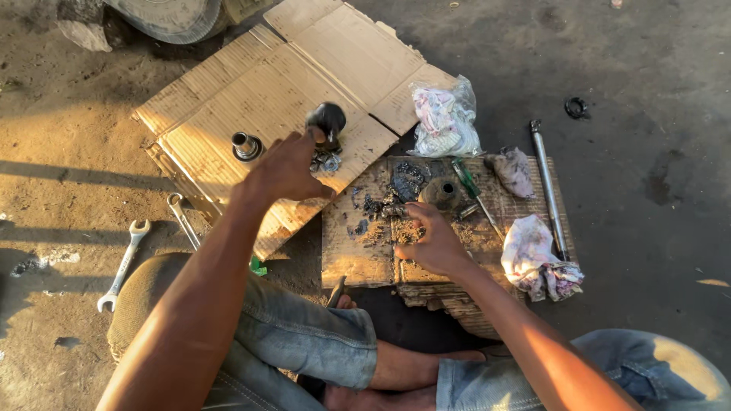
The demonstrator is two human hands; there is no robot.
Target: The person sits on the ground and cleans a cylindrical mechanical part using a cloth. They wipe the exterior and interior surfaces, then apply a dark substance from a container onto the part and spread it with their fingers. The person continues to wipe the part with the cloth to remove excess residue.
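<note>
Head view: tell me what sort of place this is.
Probably an outdoor, ground-level repair spot for vehicles. Flattened cardboard on bare dirt serves as a work mat, wrenches lie in the dust, and a tyre shows at the top edge. The left hand holds a greasy dark metal part.

Clearance list, as I see it from the head view:
- Wooden board (pixel 358 251): I count its near left part bare; the far half is blocked by grease clumps (pixel 381 205), a round metal part (pixel 442 192) and a green-handled screwdriver (pixel 468 186).
- Right edge: rags (pixel 537 259) and a long metal rod (pixel 550 190) bar the way.
- Cardboard (pixel 228 99): wide bare stretch on the left; a small metal sleeve (pixel 246 145) and a black part (pixel 327 120) stand in the middle.
- Ground left: two spanners (pixel 126 262) lie well apart from the board.
</note>
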